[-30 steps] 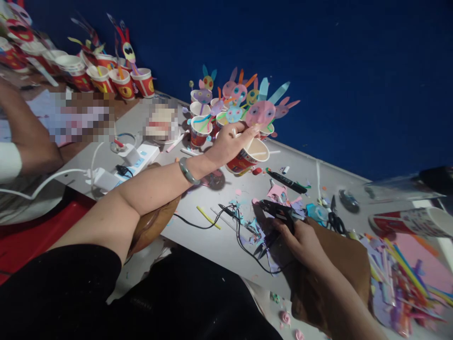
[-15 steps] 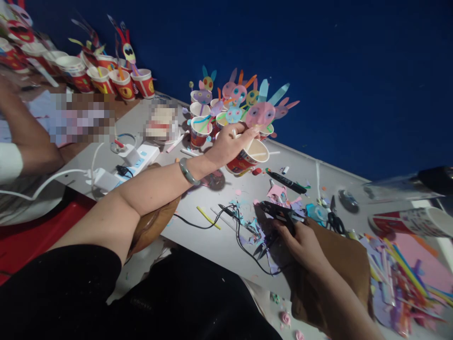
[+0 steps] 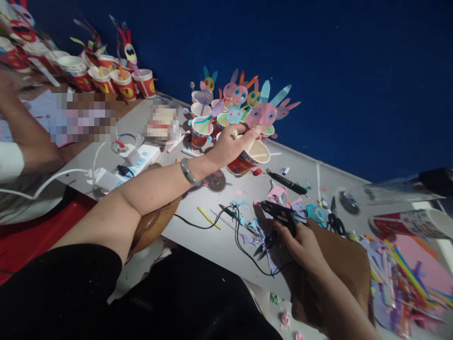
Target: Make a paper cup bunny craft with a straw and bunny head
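Note:
My left hand (image 3: 235, 144) is closed at the base of a pink paper rabbit puppet (image 3: 261, 117) with pale blue ears. Just below my fingers, a red paper cup (image 3: 244, 163) is tilted, with a white straw across its opening and out through its side. Whether my fingers also grip the cup's rim is hidden. My right hand (image 3: 300, 241) is wrapped round a black hot glue gun (image 3: 283, 215), its nozzle pointing left over paper scraps (image 3: 253, 231). Behind the left hand stand several cups with finished-looking paper animal heads (image 3: 234, 114).
A black marker (image 3: 287, 182) and scissors (image 3: 335, 222) lie beyond the glue gun. Straws and coloured paper (image 3: 396, 278) are heaped at right. A power strip (image 3: 139, 165) sits at left, near another person's arm (image 3: 31, 127). More red cups (image 3: 144, 84) line the back left.
Almost nothing differs. The view has shifted very slightly; both hands keep their hold on the rabbit puppet and the glue gun.

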Tool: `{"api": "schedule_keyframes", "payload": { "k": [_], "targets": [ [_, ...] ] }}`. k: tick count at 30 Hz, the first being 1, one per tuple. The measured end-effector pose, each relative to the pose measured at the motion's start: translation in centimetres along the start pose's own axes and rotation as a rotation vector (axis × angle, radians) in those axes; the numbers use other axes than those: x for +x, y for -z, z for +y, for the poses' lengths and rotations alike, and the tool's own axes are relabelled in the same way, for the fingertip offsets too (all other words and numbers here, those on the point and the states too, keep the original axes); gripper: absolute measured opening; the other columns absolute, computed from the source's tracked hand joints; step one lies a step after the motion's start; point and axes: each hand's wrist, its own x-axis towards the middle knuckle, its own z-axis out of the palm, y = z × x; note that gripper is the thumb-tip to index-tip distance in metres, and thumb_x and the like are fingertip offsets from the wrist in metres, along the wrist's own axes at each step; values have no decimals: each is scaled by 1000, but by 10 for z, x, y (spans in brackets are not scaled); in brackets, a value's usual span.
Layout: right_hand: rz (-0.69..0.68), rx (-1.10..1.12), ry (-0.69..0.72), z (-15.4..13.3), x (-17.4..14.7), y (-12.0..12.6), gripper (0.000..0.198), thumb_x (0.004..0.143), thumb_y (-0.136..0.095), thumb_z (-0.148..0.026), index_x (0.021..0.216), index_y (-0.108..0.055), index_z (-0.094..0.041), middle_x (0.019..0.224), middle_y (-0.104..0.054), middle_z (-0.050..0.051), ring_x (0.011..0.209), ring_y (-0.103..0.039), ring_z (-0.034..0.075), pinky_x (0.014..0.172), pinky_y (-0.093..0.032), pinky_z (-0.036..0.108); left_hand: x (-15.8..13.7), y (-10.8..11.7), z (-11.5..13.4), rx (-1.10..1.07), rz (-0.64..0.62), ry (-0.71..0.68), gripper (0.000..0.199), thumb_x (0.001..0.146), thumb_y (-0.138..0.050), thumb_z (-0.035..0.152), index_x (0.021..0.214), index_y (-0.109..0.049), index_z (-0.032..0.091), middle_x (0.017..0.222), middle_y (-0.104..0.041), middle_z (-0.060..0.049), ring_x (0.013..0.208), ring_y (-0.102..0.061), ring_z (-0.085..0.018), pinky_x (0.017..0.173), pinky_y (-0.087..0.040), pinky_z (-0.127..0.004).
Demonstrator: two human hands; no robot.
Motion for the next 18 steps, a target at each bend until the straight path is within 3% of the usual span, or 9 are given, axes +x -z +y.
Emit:
{"api": "schedule_keyframes", "payload": {
  "k": [10, 18],
  "targets": [
    [-69, 143, -34, -17, -1, 8, 50, 85, -49, -62, 57, -53, -21, 48, -54, 2, 46, -50, 15, 46, -39, 28, 1, 1, -5, 23, -49, -61, 40, 87, -60, 51, 73, -67, 14, 71, -63, -7, 69, -57, -14, 63, -45, -28],
    [-47, 217, -104, -16, 1, 5, 47, 82, -56, -61, 59, -54, -20, 49, -54, 2, 46, -49, 15, 44, -38, 27, -7, -2, 8, -13, -206, 46, 38, 87, -62, 49, 72, -66, 14, 70, -66, -8, 66, -59, -14, 62, -47, -28]
  ]
}}
